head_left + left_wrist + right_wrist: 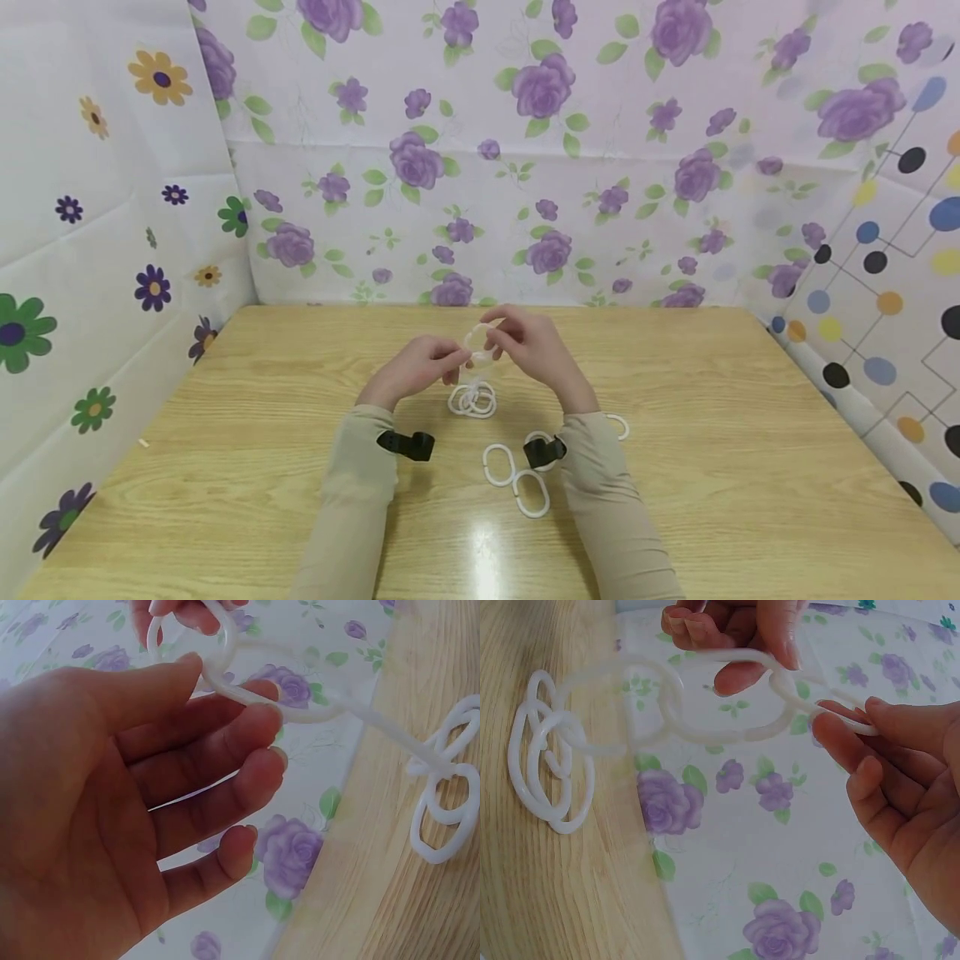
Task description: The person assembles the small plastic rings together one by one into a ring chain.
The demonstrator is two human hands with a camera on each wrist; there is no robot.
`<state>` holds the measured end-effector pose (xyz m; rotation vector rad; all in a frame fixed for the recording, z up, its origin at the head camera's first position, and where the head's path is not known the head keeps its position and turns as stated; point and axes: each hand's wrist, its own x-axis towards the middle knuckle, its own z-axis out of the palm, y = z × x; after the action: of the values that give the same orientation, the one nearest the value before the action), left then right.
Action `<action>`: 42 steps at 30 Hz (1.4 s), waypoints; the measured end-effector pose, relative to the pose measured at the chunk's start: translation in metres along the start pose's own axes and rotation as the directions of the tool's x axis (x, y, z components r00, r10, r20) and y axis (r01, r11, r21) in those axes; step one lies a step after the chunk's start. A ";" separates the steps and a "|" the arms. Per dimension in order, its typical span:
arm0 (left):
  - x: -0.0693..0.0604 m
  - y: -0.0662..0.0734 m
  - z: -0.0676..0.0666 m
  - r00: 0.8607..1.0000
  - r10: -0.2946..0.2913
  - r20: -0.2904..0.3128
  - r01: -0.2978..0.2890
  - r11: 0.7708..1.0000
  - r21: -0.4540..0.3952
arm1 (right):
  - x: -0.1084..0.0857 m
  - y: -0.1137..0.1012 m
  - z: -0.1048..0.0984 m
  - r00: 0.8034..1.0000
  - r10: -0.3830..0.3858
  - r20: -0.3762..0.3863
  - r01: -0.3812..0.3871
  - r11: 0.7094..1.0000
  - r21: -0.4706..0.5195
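Observation:
Above the table, the left hand (422,367) pinches a white plastic link (300,716) between thumb and index finger, its other fingers loosely bent. The right hand (531,346) pinches another white link (840,720) joined to it. From the held links a short chain (727,738) runs down to a small pile of linked white rings (472,401) on the table. In the right wrist view, the left hand (742,630) is at the top and the right hand (907,772) at the right.
Two loose white links (532,494) lie on the wooden table (262,500) in front of the pile. Another link (621,427) sits beyond the right sleeve, and one is partly hidden by the right wrist camera. Patterned sheets (480,208) stand behind and at the sides.

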<state>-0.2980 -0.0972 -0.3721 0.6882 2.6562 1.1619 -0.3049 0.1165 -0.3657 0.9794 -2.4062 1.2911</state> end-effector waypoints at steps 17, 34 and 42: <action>0.004 0.004 -0.005 0.994 0.052 -0.101 -0.054 0.998 -0.020 | 0.000 0.002 -0.009 0.980 0.067 0.189 -0.088 0.991 0.104; -0.003 -0.004 0.001 0.985 0.029 -0.170 -0.034 0.999 -0.025 | -0.013 0.012 -0.007 0.903 0.079 0.423 -0.053 0.996 -0.073; 0.000 -0.005 -0.001 0.975 0.011 -0.224 -0.012 1.000 -0.003 | -0.016 0.006 0.001 0.793 0.108 0.599 0.011 0.981 -0.192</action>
<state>-0.3001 -0.1014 -0.3750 0.6052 2.8337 1.3206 -0.2970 0.1251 -0.3774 1.4589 -2.9676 0.8090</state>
